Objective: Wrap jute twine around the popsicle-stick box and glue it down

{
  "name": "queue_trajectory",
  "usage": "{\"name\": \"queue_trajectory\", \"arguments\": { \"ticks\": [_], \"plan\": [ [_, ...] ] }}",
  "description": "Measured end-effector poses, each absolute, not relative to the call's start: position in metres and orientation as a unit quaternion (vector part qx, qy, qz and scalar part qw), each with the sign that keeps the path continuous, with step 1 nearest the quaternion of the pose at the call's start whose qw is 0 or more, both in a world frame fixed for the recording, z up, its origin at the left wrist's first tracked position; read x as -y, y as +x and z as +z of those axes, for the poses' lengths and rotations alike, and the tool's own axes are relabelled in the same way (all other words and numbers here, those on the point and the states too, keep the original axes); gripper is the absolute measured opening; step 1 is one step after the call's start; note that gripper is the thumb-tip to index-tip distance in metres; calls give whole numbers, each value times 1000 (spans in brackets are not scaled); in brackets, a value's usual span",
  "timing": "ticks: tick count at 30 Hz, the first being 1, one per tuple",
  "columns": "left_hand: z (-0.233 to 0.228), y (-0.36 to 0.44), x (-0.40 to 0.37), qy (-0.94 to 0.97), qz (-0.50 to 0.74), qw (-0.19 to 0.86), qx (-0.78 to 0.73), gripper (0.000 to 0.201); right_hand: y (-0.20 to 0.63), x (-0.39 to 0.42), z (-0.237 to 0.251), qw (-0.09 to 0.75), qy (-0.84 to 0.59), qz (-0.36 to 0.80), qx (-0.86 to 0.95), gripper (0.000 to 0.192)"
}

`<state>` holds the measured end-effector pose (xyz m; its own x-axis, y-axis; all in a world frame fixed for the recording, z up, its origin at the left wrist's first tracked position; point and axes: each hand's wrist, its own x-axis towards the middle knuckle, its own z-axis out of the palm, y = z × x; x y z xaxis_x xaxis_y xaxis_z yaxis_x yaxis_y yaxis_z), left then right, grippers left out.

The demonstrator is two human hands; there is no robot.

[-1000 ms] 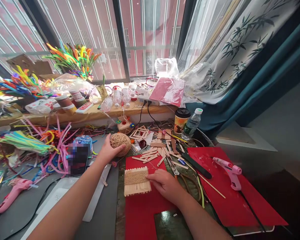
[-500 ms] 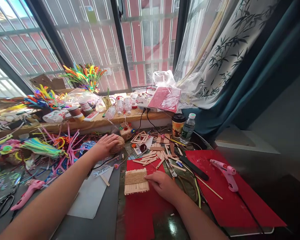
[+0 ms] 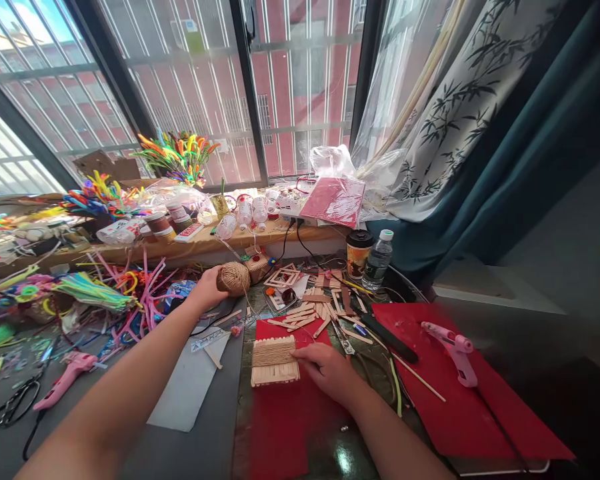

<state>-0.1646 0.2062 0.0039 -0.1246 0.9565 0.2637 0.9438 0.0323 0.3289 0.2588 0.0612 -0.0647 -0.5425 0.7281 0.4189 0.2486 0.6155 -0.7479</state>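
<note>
My left hand (image 3: 209, 291) is closed around the left side of a ball of brown twine (image 3: 236, 279), at the back of the table. A small panel of craft sticks (image 3: 275, 375) lies on red paper in front of me. Rows of twine are wound across its upper part, while pale sticks show along its lower part. My right hand (image 3: 325, 370) grips the panel's right edge between thumb and fingers, near the end of the twine rows. The underside of the panel is hidden.
Loose craft sticks (image 3: 305, 313) lie behind the panel. To the right are a pink glue gun (image 3: 453, 347) on red card, a water bottle (image 3: 379, 260) and a lidded cup (image 3: 359, 257). Another pink glue gun (image 3: 67, 379), scissors (image 3: 15, 403) and pipe cleaners (image 3: 93, 293) are at left.
My left hand has turned from lying over the twine ball to gripping its left side, so more of the ball shows. My right hand and the panel stay put. The view has shifted slightly.
</note>
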Motion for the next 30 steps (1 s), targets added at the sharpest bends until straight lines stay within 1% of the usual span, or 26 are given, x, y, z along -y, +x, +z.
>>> {"name": "queue_trajectory", "arguments": {
  "ticks": [3,6,8,13,14,17,18,20,22,25,28,30],
  "plan": [
    [12,-178,-208,645,223,9,-731,69,259,-62,-65,375,-297,324,817,28],
    [8,-178,-215,616,235,24,-751,49,259,-62,-66,373,-297,324,817,28],
    [2,-174,-223,596,245,37,-764,44,259,-62,-66,371,-298,324,818,28],
    [-4,-163,-231,541,259,64,-798,42,259,-62,-63,370,-297,331,816,28],
    [-3,-161,-228,532,260,62,-804,46,259,-62,-63,369,-297,332,816,28],
    [-1,-155,-204,517,257,41,-816,67,260,-62,-64,366,-298,330,817,29],
    [-1,-152,-194,522,253,36,-814,68,260,-62,-65,365,-300,329,818,29],
    [-4,-148,-176,548,226,56,-804,60,260,-63,-66,365,-300,327,819,30],
    [-9,-143,-166,565,189,99,-797,52,260,-63,-67,365,-299,327,819,30],
    [-13,-136,-170,571,157,156,-791,35,260,-64,-68,363,-299,327,820,29],
    [-6,-124,-179,584,161,181,-775,35,260,-63,-68,362,-298,324,822,29],
    [4,-110,-180,604,178,173,-757,35,260,-63,-68,363,-298,321,823,28]
  ]
}}
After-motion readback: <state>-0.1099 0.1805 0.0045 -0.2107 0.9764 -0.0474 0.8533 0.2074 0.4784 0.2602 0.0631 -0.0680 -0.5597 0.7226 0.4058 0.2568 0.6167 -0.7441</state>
